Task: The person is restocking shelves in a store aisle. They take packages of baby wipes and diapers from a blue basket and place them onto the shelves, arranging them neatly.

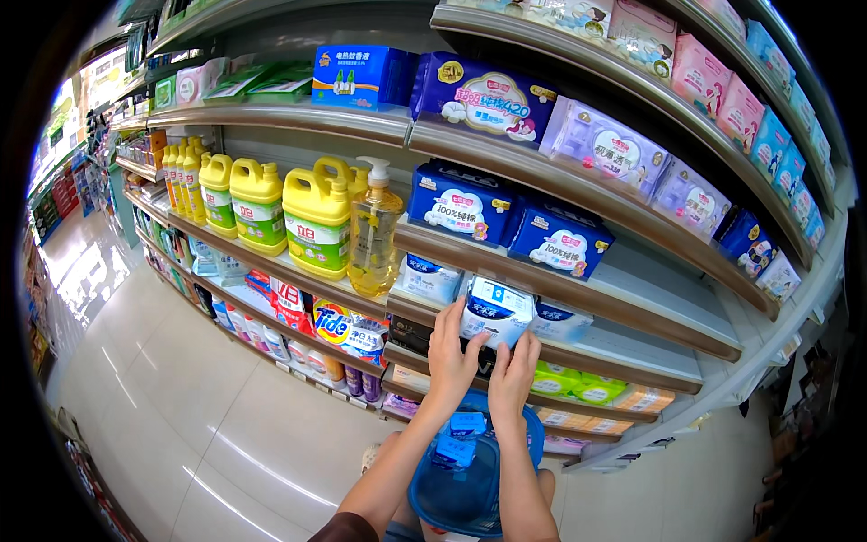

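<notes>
Between my two hands is a white and blue soft pack of sanitary pads [498,310], held at the front edge of a shelf. My left hand [452,345] grips its left side, thumb near the lower front. My right hand [513,371] holds its lower right corner. Similar packs stand on either side on that shelf, one pack on the left [429,279] and one on the right [559,321]. Below my forearms sits a blue plastic basket [535,433], with small blue packets [455,450] inside it.
Dark blue pad packs [460,206] stand on the shelf above. To the left are yellow detergent jugs [317,223], a clear pump bottle [374,234] and Tide bags [347,328]. Green packs [576,383] lie lower right. A tiled floor [223,433] runs along the shelving.
</notes>
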The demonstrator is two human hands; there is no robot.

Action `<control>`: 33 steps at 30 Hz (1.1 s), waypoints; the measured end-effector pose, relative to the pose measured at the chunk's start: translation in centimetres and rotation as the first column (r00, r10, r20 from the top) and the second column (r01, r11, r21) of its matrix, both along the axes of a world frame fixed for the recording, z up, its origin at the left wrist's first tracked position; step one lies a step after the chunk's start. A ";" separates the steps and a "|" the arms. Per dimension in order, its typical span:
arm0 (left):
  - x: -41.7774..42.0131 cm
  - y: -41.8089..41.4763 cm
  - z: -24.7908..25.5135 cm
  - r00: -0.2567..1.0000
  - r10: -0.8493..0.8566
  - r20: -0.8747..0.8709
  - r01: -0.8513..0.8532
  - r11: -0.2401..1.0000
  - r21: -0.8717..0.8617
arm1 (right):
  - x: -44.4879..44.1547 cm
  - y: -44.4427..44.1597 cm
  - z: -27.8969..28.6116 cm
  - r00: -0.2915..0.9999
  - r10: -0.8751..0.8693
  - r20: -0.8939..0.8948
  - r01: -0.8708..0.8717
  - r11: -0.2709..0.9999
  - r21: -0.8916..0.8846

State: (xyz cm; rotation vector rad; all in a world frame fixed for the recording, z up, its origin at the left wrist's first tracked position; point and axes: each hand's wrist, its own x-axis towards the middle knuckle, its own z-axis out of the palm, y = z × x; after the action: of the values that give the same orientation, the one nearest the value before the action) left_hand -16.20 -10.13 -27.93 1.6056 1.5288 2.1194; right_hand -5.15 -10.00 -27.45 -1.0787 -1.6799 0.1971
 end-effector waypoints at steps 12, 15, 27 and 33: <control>-0.2 3.9 -0.4 0.981 0.133 -0.145 -0.132 0.991 0.013 | -0.6 4.1 -0.3 0.995 -0.083 0.051 0.083 0.997 0.008; -0.3 4.2 -0.4 0.961 0.171 -0.215 -0.178 0.984 -0.015 | -0.9 4.4 -0.3 0.998 -0.057 -0.023 0.055 0.995 -0.082; 0.2 4.7 -0.4 0.942 0.236 -0.236 -0.252 0.967 -0.038 | -1.2 4.1 -1.4 0.961 -0.104 0.256 0.079 0.991 0.107; 0.1 5.2 -1.1 0.916 0.279 -0.287 -0.304 0.952 -0.044 | -1.1 4.3 -1.5 0.933 -0.103 0.344 0.082 0.994 0.074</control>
State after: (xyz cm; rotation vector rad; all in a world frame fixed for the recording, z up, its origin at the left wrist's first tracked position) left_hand -16.07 -4.88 -29.07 1.8053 2.0359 1.9863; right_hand -6.29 -5.66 -28.97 -1.1968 -1.9286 -0.1117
